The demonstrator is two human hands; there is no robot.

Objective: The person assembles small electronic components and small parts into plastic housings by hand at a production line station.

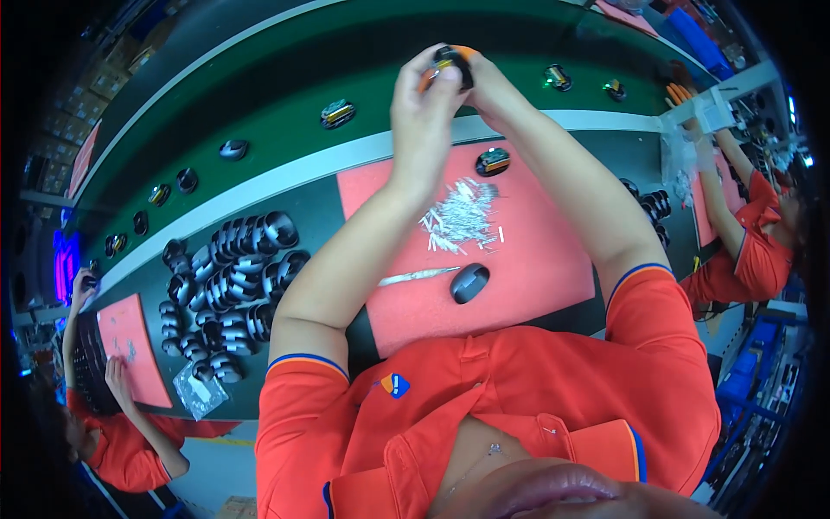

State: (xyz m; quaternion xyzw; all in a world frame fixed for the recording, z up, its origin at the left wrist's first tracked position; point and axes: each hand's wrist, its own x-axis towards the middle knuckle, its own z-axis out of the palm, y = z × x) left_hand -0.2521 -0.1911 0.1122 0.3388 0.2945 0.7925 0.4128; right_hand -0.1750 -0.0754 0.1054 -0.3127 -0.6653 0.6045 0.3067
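Observation:
Above the green conveyor belt, my left hand [424, 99] and my right hand [494, 91] are together, fingers closed round a small dark rounded device [451, 66] with a bit of yellow showing. Orange coverings show on some fingertips. My fingers hide much of the device. Below my hands, on a pink mat [545, 259], lies a dark oval unit with an exposed green circuit board [493, 162]. Nearby are a loose pile of thin whitish strips [462, 216], metal tweezers [419, 276] and a black oval shell resembling a computer mouse [469, 284].
Left of the mat stand rows of nested black shells [229, 285] and a clear plastic bag [199, 391]. More units, some with exposed boards [337, 113], are spaced along the belt [285, 121]. A pale rail [303, 164] borders it. Co-workers in red sit on both sides.

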